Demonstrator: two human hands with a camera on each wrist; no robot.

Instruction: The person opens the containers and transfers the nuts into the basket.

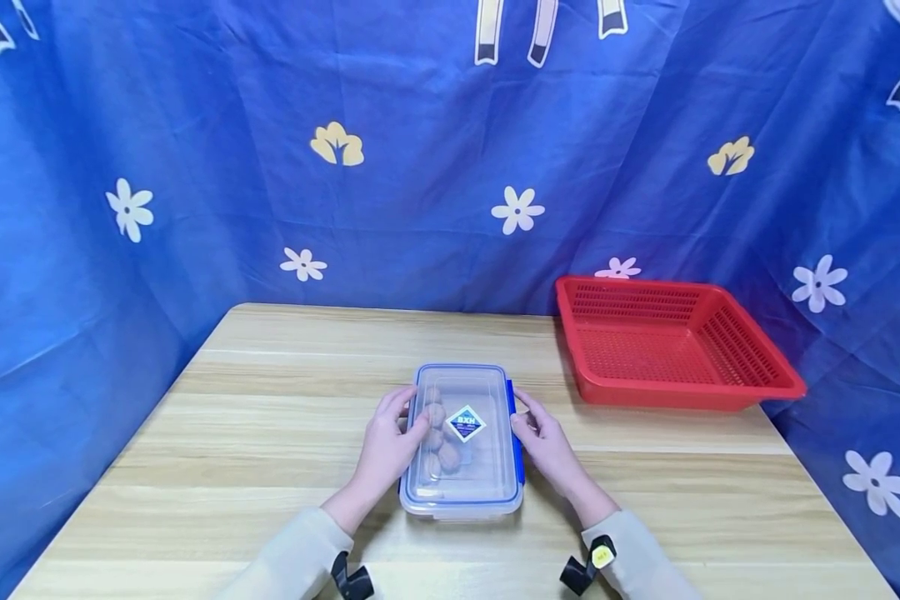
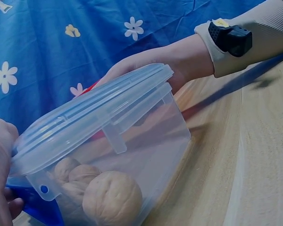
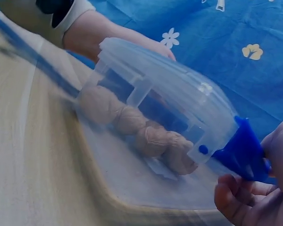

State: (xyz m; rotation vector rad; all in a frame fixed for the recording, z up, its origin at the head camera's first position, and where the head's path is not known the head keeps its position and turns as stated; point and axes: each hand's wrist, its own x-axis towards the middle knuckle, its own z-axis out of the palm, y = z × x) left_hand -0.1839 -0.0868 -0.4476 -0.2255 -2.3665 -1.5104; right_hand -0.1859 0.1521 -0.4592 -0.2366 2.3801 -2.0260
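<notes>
A clear plastic food storage box (image 1: 487,467) with a blue-rimmed lid stands on the table, a BXH label on its lid. Several walnuts (image 2: 112,197) lie inside, gathered toward the left side. My left hand (image 1: 390,437) grips the box's left side, its thumb on the lid's edge. On the opposite side my right hand (image 1: 551,446) holds the blue side latch (image 3: 245,150) between thumb and fingers. That latch sticks outward from the box in the right wrist view. Another blue latch (image 2: 37,205) slants outward beside my left fingers in the left wrist view.
A red perforated plastic basket (image 1: 690,393) stands at the table's back right corner, partly over the right edge. Blue patterned cloth (image 1: 420,200) hangs behind and beside the wooden table (image 1: 270,367).
</notes>
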